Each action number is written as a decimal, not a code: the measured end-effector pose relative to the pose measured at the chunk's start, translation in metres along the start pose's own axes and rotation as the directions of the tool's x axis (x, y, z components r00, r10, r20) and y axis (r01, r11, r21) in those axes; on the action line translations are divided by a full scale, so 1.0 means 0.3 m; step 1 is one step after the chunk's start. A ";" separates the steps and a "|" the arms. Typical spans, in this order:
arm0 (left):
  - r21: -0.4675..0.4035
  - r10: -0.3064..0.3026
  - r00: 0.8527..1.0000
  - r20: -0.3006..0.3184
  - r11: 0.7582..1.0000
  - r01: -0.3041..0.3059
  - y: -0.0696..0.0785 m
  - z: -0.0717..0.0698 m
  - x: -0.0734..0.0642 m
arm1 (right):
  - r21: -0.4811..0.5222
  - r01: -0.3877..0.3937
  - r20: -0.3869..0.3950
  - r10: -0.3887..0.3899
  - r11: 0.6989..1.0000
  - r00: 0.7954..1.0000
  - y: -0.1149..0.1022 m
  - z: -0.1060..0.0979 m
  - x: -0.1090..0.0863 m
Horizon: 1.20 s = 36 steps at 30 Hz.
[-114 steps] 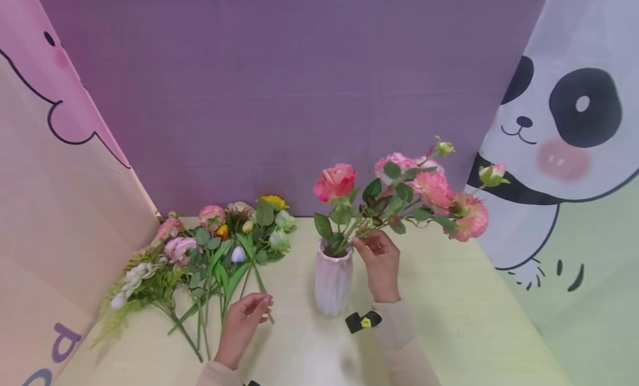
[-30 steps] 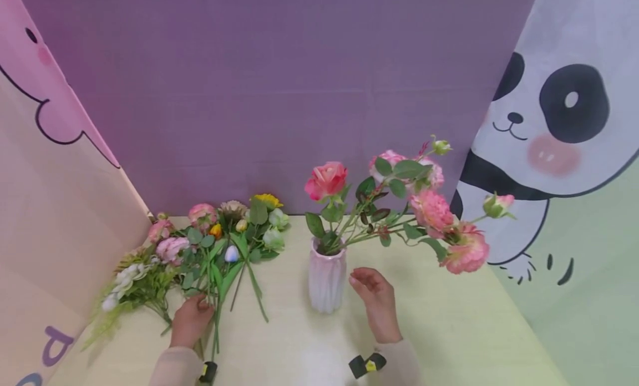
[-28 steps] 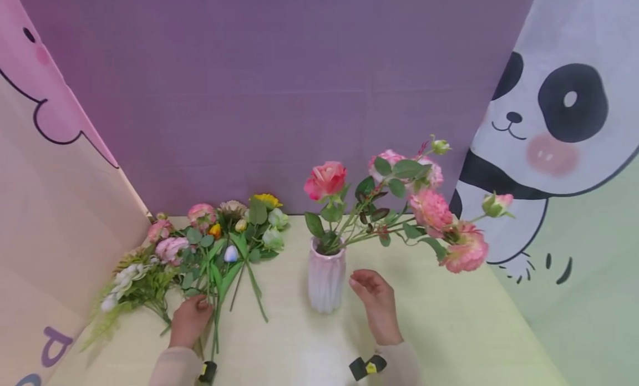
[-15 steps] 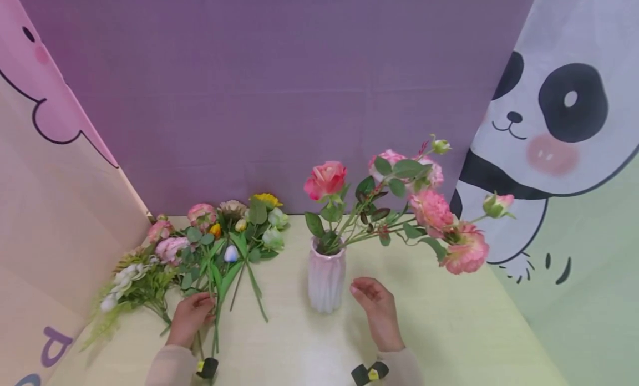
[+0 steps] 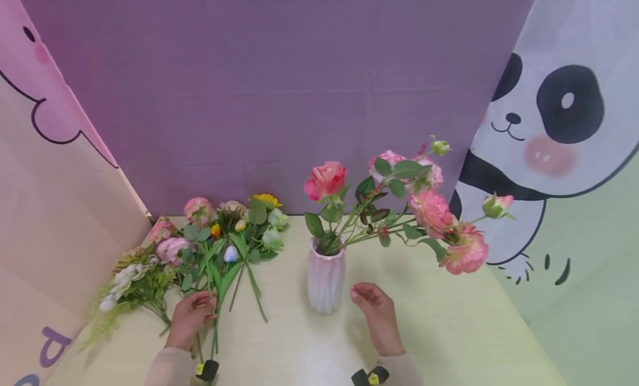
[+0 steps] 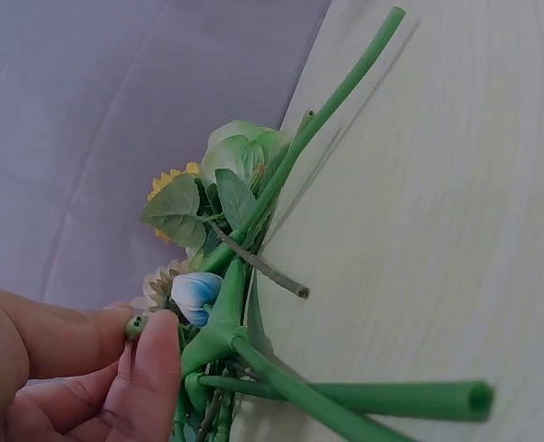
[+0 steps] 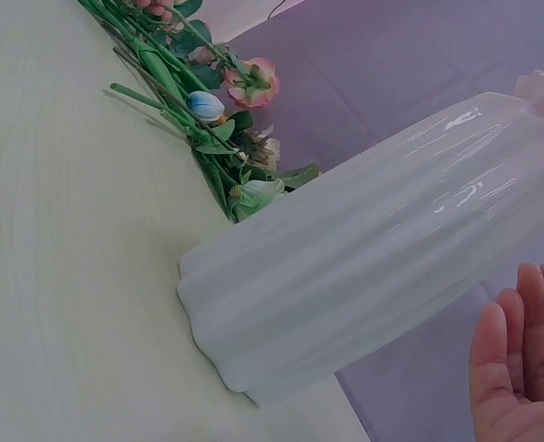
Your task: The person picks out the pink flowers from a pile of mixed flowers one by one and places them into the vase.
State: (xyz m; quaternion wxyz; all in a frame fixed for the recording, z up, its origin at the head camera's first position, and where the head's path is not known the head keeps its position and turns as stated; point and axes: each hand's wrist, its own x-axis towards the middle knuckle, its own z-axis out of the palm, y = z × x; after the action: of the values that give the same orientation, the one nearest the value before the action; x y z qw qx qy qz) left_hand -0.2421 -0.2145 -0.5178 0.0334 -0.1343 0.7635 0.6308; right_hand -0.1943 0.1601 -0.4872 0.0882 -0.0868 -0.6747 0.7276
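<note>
My left hand [image 5: 191,318] is among the stems of the flower pile on the left, pinching one green stem [image 6: 135,327] between thumb and finger. The stem appears to belong to a pink artificial flower [image 5: 198,210] at the back of the pile, though leaves hide part of its run. My right hand [image 5: 376,316] hovers to the right of the vase [image 5: 326,280], fingers loosely bent, apart from it and holding nothing. The pleated pink-and-white vase stands upright. In it are a coral rose [image 5: 326,181] and a branching spray of pink flowers [image 5: 433,213] leaning right.
The pile also holds a blue-white tulip [image 5: 231,254], a yellow flower [image 5: 267,200], white blossoms [image 5: 128,278] and pale green blooms [image 5: 273,238]. A purple cloth [image 5: 299,97] hangs behind the pale table [image 5: 449,330]. A panda-print panel [image 5: 564,153] stands at the right.
My right hand has left the spray's stems at the vase mouth and come down toward me. My left hand has moved left and taken a stem; the pink flower has lifted slightly.
</note>
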 end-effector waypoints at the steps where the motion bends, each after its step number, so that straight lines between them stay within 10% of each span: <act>1: 0.000 0.003 1.000 -0.005 1.000 -0.003 0.001 0.001 -0.002 | 0.000 0.002 0.000 -0.002 1.000 1.000 0.001 -0.001 -0.001; 23: 0.001 0.087 0.992 -0.094 0.996 -0.087 0.028 0.016 -0.028 | 0.011 -0.023 -0.011 0.023 1.000 1.000 0.015 -0.011 -0.003; 36: 0.052 0.275 0.943 -0.189 0.961 -0.270 0.034 0.045 -0.037 | 0.022 -0.012 -0.002 0.012 1.000 1.000 0.029 -0.019 -0.007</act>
State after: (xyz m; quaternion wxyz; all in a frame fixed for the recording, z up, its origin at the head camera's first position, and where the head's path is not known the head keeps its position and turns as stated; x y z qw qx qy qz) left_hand -0.2355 -0.1978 -0.5084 -0.1273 -0.0881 0.7823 0.6033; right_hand -0.1908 0.1644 -0.4963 0.0855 -0.0905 -0.6663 0.7353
